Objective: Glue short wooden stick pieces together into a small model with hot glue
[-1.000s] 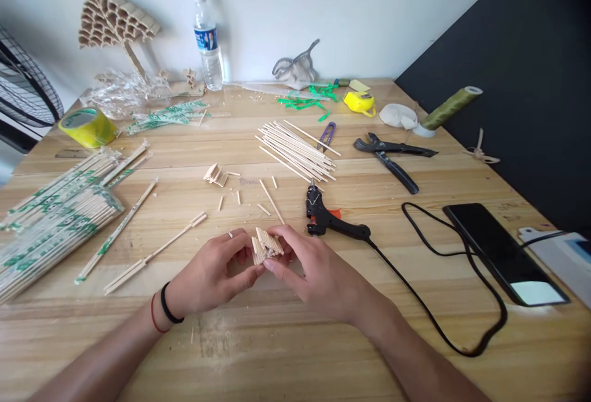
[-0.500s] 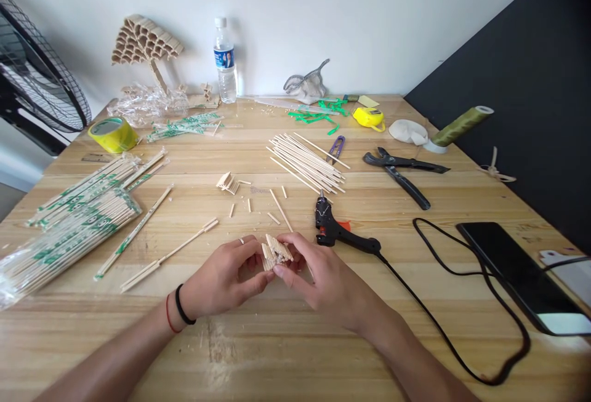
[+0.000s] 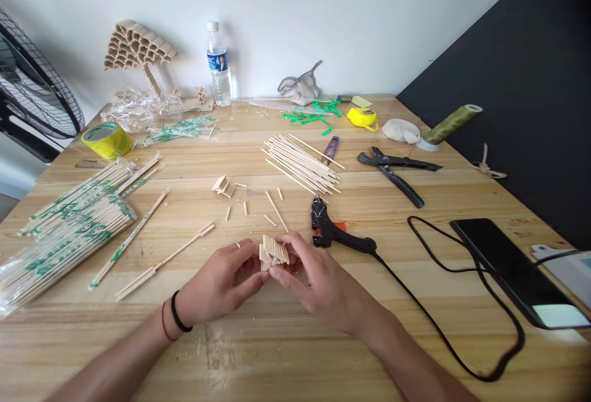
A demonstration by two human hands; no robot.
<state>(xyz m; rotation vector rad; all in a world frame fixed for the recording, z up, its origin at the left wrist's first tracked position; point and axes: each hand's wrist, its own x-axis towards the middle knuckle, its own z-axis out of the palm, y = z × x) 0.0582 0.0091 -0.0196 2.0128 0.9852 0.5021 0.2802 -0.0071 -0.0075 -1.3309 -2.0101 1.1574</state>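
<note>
Between my two hands, low over the front middle of the table, is a small model made of short wooden stick pieces [image 3: 275,250]. My left hand [image 3: 226,279] is closed on its left side, thumb at the lower edge. Closed on its right side is my right hand [image 3: 318,276], with the thumb in front and the fingers behind, partly hidden. A similar small stick model [image 3: 223,186] sits farther back, with several cut stick pieces [image 3: 246,208] lying near it. A black glue gun [image 3: 337,229] rests just right of my right hand.
A pile of bare sticks [image 3: 302,164] lies mid-table beside purple snips [image 3: 330,150]. Black pliers [image 3: 397,171], a phone [image 3: 517,269] and a looping cord are on the right. Wrapped chopsticks [image 3: 74,236] and yellow tape [image 3: 107,140] occupy the left; a bottle [image 3: 218,63] stands behind.
The small stick model has turned slightly in my hands, showing more of its slatted top. The whole view has shifted a little; the things on the table stay in place.
</note>
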